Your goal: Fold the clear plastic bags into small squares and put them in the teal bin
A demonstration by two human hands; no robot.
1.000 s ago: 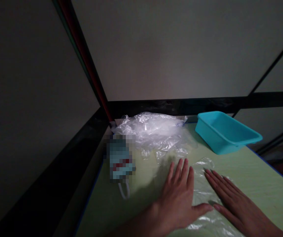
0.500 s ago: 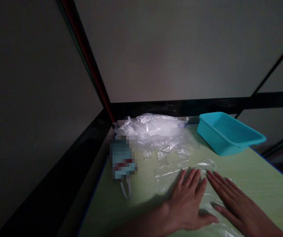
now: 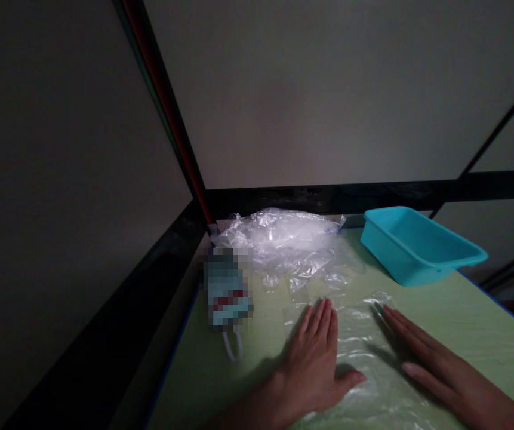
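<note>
A clear plastic bag (image 3: 359, 352) lies flat on the pale green table (image 3: 476, 310) in front of me. My left hand (image 3: 314, 364) rests palm down on the bag's left part, fingers stretched out together. On the bag's right part lies my right hand (image 3: 427, 364), flat as well, fingers pointing toward the far left. Between the two hands a strip of the bag shows. Neither hand holds anything.
A heap of crumpled clear plastic bags (image 3: 283, 239) sits at the table's far left corner. A turquoise plastic tub (image 3: 418, 245) stands at the far right. A small blurred pack with a white cord (image 3: 227, 295) lies near the left edge. Dark rails and walls surround the table.
My left hand has slid leftward across the bag, and the right hand has shifted slightly right, so the gap between them has widened and more of the flattened bag shows.
</note>
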